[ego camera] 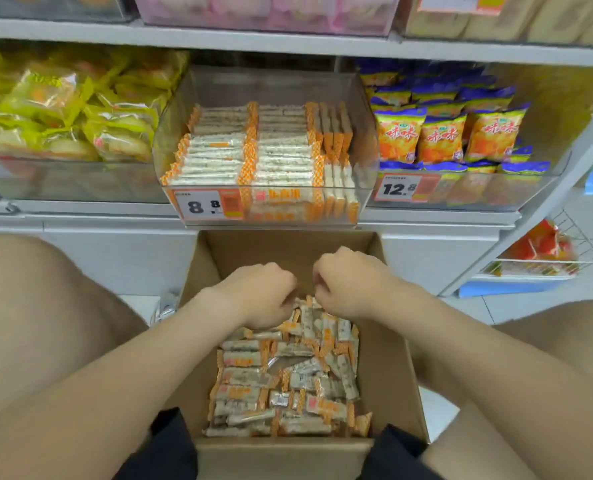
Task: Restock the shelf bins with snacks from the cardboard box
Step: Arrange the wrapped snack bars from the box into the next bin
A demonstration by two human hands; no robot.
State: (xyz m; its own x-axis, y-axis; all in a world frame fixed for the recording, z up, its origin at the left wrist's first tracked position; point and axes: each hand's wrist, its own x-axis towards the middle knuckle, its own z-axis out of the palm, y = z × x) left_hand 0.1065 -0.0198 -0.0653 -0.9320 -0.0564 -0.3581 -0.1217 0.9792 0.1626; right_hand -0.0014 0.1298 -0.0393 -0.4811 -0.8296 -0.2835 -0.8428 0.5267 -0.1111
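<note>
An open cardboard box (385, 358) stands on the floor between my knees, holding several loose white-and-orange snack bars (284, 386). Both hands reach down into its far end. My left hand (260, 294) has its fingers curled down into the pile of bars. My right hand (347, 284) is curled the same way just beside it. What each hand's fingers hold is hidden under the knuckles. Above the box, a clear shelf bin (361, 143) with an 8.8 price tag holds neat rows of the same bars.
A bin of yellow-wrapped cakes (66, 112) sits to the left and a bin of orange-and-purple chip bags (451, 136) to the right. My bare knees flank the box. A wire basket (551, 258) with red packs hangs at the lower right.
</note>
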